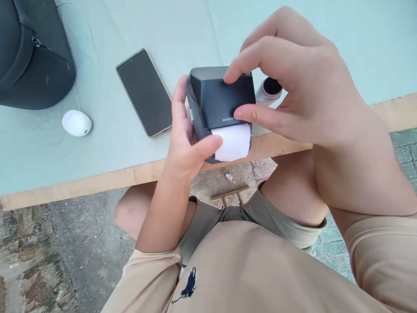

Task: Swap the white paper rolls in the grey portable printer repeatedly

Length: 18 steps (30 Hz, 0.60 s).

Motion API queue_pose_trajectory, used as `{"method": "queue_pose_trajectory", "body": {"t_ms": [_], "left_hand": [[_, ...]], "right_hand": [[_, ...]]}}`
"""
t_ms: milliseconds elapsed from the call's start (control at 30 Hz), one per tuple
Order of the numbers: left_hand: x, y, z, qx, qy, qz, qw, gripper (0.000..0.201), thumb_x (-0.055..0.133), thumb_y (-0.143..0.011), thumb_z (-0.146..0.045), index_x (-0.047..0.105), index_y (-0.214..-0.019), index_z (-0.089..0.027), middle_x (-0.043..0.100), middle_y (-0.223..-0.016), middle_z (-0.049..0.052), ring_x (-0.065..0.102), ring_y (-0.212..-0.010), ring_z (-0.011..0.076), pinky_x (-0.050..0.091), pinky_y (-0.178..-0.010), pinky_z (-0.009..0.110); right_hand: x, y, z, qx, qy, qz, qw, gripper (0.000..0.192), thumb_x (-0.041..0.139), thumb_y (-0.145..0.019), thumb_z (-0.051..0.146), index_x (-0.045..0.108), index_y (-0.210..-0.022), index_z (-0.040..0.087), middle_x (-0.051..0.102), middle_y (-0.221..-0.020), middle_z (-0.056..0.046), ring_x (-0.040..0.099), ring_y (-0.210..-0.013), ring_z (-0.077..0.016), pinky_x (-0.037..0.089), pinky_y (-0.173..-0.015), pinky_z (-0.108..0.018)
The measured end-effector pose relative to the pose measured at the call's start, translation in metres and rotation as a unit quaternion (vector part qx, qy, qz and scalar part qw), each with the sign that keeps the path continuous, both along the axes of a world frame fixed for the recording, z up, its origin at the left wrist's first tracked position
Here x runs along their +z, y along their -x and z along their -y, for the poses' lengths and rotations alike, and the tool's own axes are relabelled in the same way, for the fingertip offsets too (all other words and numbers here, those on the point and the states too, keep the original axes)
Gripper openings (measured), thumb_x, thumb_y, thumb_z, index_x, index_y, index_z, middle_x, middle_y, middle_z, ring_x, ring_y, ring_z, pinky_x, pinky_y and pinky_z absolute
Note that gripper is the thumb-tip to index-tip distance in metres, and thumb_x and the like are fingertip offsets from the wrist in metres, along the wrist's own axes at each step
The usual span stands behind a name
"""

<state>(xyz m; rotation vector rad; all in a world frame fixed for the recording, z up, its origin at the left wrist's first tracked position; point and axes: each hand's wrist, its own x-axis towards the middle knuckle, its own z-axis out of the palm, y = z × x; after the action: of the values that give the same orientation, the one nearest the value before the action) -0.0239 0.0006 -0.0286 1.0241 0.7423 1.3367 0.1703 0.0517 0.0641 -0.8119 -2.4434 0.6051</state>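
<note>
A dark zip case (32, 52), a white earbud case (76, 123) and a smartphone (145, 92) lie on the table (97, 174). The left hand (185, 139) grips the small black label printer (220, 102) held above the table edge, thumb on its white paper roll (234, 141). The roll appears seated, the cover not fully shut. The right hand (293, 82) pinches the lid. The lid's small logo is unreadable.

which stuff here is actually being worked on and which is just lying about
In hand: printer, held by left hand and right hand; paper sticking out of it.

Lying about: phone, white case, dark bag, white cylinder behind the printer.
</note>
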Motion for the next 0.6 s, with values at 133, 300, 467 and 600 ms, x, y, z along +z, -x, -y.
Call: {"method": "queue_pose_trajectory", "body": {"t_ms": [133,300,467,600], "left_hand": [[0.013,-0.002,0.011,0.032,0.037,0.028,0.998,0.050,0.075,-0.076,-0.042,0.054,-0.119,-0.029,0.062,-0.114,0.004,0.066,-0.104,0.0237,0.059,-0.081,0.036],[0.019,-0.002,0.017,0.048,0.042,-0.034,0.997,0.055,0.075,-0.075,-0.045,0.054,-0.121,-0.025,0.065,-0.106,0.004,0.068,-0.102,0.0262,0.058,-0.076,0.032],[0.023,-0.004,0.015,0.070,0.042,-0.001,0.997,0.046,0.075,-0.074,-0.033,0.058,-0.116,-0.024,0.066,-0.105,0.003,0.069,-0.098,0.0226,0.059,-0.082,0.034],[0.029,-0.004,0.016,0.105,0.011,0.093,0.990,0.031,0.064,-0.082,-0.039,0.064,-0.109,-0.026,0.069,-0.100,0.002,0.066,-0.111,0.0230,0.052,-0.106,0.041]], "right_hand": [[0.002,0.006,0.007,0.023,0.002,0.055,0.998,0.054,0.052,-0.092,0.051,0.048,-0.136,0.020,0.056,-0.133,-0.006,0.055,-0.117,-0.0178,0.050,-0.095,-0.030],[0.003,0.010,0.011,-0.022,0.002,0.119,0.993,0.049,0.052,-0.089,0.047,0.050,-0.134,0.027,0.059,-0.126,-0.004,0.060,-0.096,-0.0215,0.046,-0.072,-0.036],[0.006,0.008,0.018,-0.017,-0.030,0.042,0.999,0.052,0.055,-0.090,0.044,0.046,-0.136,0.021,0.052,-0.140,-0.006,0.051,-0.129,-0.0209,0.049,-0.097,-0.032],[0.016,0.007,0.036,-0.102,0.006,-0.054,0.993,0.050,0.052,-0.092,0.043,0.042,-0.137,0.025,0.046,-0.145,-0.003,0.047,-0.135,-0.0185,0.051,-0.099,-0.029]]}}
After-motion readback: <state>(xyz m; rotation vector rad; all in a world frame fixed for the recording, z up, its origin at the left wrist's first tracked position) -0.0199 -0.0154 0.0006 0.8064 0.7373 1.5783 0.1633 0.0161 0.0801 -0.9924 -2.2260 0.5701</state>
